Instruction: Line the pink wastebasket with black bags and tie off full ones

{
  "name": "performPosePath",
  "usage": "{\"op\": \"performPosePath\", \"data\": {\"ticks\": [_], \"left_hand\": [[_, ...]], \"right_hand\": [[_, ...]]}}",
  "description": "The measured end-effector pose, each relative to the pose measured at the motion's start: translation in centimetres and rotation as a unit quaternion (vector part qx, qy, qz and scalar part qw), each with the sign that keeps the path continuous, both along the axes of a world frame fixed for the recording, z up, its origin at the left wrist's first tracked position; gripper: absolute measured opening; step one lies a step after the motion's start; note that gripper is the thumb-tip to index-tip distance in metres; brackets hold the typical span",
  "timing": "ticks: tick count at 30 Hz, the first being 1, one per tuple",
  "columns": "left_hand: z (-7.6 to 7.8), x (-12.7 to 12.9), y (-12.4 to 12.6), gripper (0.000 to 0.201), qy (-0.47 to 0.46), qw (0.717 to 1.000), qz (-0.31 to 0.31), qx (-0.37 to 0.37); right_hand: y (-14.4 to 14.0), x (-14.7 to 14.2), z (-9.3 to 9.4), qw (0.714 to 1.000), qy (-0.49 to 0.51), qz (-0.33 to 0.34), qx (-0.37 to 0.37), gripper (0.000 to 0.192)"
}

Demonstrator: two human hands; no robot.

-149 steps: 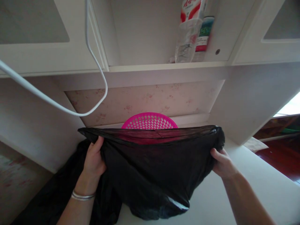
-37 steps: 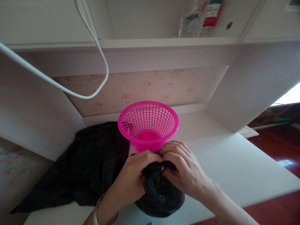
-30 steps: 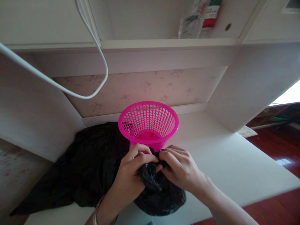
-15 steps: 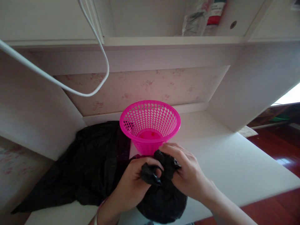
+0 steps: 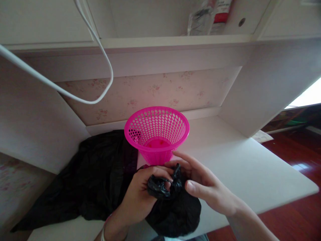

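Note:
A filled black plastic bag sits at the near edge of the white desk, its twisted top gathered into a loop. My left hand is closed around this neck, with the loop wrapped about its thumb and fingers. Just right of the neck, my right hand is open, its thumb and index finger spread apart; some of its fingers are partly hidden behind the bag top. Right behind both hands stands a pink perforated plastic basket, upright, with small red spots visible on its bottom.
A larger black plastic sheet or bag lies spread over the desk's left side. A white cable hangs in a loop at upper left. Above, a shelf holds a clear package and a red-and-white container. Side panels flank the white desk.
My right hand has loosened from the bag's neck and opened, its thumb and index finger now spread. My left hand keeps its hold. The view has shifted slightly.

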State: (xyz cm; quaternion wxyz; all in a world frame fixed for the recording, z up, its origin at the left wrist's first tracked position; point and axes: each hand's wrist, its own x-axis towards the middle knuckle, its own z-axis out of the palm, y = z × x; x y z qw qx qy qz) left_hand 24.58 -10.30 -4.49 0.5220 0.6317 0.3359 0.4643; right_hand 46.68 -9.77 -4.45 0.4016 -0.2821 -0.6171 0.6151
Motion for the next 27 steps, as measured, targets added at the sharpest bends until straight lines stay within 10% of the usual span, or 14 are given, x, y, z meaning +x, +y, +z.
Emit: {"op": "performPosePath", "data": {"ticks": [5, 13, 27], "left_hand": [[0.4, 0.3, -0.1, 0.022, 0.015, 0.999, -0.014, 0.048], [0.0, 0.1, 0.3, 0.009, 0.042, 0.997, 0.026, 0.060], [-3.7, -0.9, -1.7, 0.030, 0.182, 0.975, 0.122, -0.033]], "right_hand": [[0.6, -0.1, 0.9, 0.996, -0.086, -0.018, 0.022, 0.026], [0.4, -0.3, -0.5, 0.987, 0.065, -0.145, 0.017, 0.015], [2.7, 1.6, -4.3, 0.903, 0.254, -0.310, -0.157, 0.029]]}}
